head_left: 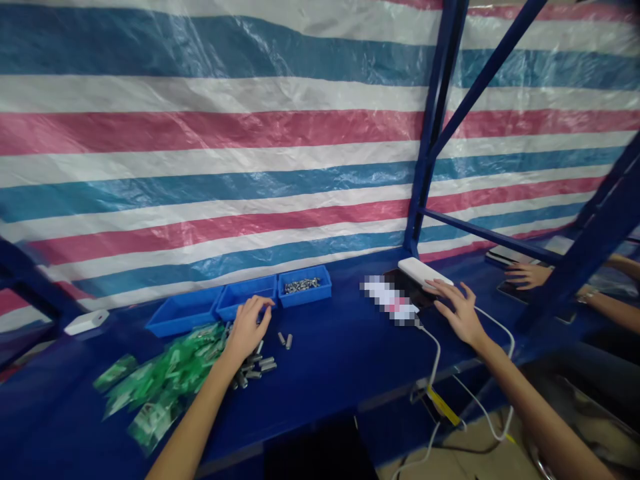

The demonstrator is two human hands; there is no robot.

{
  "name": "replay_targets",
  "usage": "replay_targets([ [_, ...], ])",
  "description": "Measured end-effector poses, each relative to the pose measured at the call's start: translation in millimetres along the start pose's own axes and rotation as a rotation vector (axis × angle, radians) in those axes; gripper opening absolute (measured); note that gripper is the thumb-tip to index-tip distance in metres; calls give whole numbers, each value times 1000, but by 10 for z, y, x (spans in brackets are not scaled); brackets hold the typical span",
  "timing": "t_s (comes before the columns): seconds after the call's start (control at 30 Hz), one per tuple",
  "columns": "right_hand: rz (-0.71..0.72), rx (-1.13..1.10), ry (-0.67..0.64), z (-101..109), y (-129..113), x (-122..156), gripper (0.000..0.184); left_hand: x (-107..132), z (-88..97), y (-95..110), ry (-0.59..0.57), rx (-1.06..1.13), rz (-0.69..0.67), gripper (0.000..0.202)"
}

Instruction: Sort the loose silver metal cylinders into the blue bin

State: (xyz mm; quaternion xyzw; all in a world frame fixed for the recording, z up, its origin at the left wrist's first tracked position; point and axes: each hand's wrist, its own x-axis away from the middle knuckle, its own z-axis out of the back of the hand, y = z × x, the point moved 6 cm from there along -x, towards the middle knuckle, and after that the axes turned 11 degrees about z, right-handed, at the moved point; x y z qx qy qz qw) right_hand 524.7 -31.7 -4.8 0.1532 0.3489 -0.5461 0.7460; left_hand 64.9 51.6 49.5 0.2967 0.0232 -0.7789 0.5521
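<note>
My left hand (249, 327) rests over a heap of small grey metal cylinders (257, 367) on the blue bench (330, 360); its fingers are bent down onto the pile and I cannot make out what they hold. A spread of small green plastic bags (160, 380) lies just to its left. My right hand (457, 310) lies with fingers spread on a dark phone (400, 283), next to a white power bank (424, 272).
Three blue trays (240, 297) stand in a row behind the heap; the right one (305, 287) holds metal parts. A white box (86, 322) sits far left. White cables (435, 360) hang off the front edge. Another person's hands (525, 275) work at right, behind blue frame posts (430, 133).
</note>
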Motion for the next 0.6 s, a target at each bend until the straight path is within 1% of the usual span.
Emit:
replay_targets([
  [0.07, 7, -9, -14, 21, -31, -3, 44, 5, 64, 47, 43, 41, -23, 19],
  [0.17, 9, 0, -17, 49, -74, -29, 42, 88, 244, 141, 170, 80, -36, 18],
  [0.3, -28, 13, 3, 55, -54, -42, 37, 379, 485, 276, 311, 80, -58, 13],
  [0.37, -52, 21, -40, -5, -30, -40, 37, 553, 552, 299, 361, 66, -50, 11],
  [0.47, -78, 19, -132, -121, 1, -32, 42, 753, 577, 227, 431, 78, 15, 10],
  [0.53, -75, 17, -134, -136, 13, -46, 45, 813, 538, 145, 438, 105, 58, 9],
  [0.6, -40, 26, -104, -99, 6, -90, 44, 820, 479, 72, 410, 125, 81, 8],
])
